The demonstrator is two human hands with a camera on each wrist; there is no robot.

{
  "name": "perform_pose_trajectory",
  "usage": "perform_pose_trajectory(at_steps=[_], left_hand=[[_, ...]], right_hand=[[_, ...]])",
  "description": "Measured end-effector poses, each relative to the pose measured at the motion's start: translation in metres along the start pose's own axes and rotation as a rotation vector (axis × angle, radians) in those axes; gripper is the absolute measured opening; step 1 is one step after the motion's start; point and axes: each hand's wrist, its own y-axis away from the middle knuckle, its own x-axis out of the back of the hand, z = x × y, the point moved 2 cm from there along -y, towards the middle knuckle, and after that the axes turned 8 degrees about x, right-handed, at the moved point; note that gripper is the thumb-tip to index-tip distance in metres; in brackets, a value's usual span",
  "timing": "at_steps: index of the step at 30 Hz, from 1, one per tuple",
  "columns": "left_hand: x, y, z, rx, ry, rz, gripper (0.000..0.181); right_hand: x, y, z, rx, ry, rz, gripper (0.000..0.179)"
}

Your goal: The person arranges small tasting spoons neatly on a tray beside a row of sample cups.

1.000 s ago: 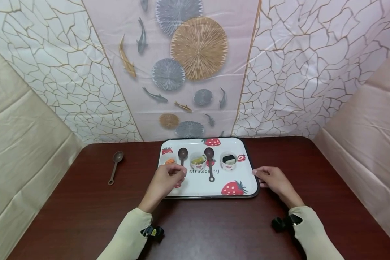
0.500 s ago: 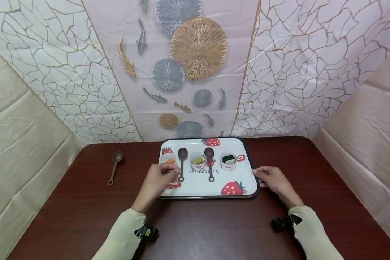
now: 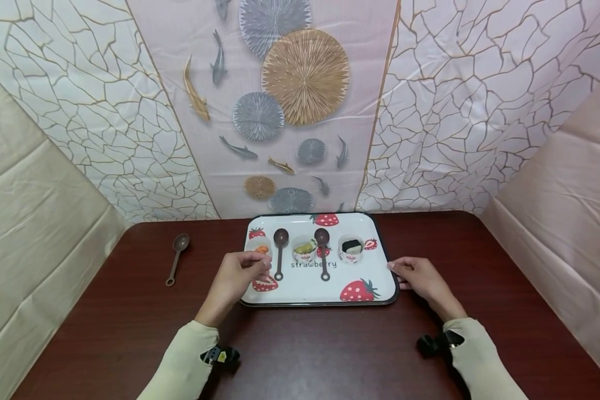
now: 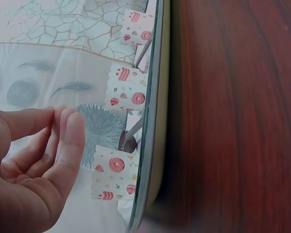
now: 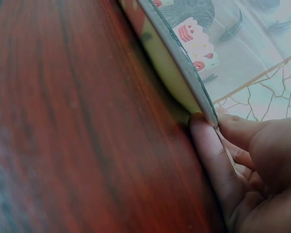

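Note:
A white strawberry-print tray [image 3: 307, 290] with a dark rim lies on the table. My right hand [image 3: 422, 278] pinches its right edge; in the right wrist view, thumb above and finger below hold the rim [image 5: 184, 63]. Low over the tray's left side hovers my left hand [image 3: 236, 278], holding nothing, its fingers loosely bent in the left wrist view. Just beyond it stands a paper cup [image 3: 258, 243] with orange food, partly hidden. A brown spoon [image 3: 280, 254] lies beside that cup. Further right come a cup [image 3: 305, 254] with green pieces, another brown spoon [image 3: 324, 255] and a cup [image 3: 351, 254] with black-and-white food.
Left of the tray, a third brown spoon [image 3: 176, 260] lies on the dark red wooden table [image 3: 320, 350]. A patterned cloth [image 3: 305, 166] hangs behind the tray, and beige padded panels [image 3: 35, 244] flank the table.
My left hand has moved left, away from the left spoon on the tray, so that the spoon's handle now shows in full. The right hand keeps its hold on the tray edge.

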Motion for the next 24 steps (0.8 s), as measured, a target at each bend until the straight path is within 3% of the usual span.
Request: perform_pose_trajectory(at_steps=[24], left_hand=[[0.029, -0.002, -0.007, 0.075, 0.157, -0.006, 0.021]], right_hand=[[0.001, -0.001, 0.002, -0.007, 0.007, -0.005, 0.039]])
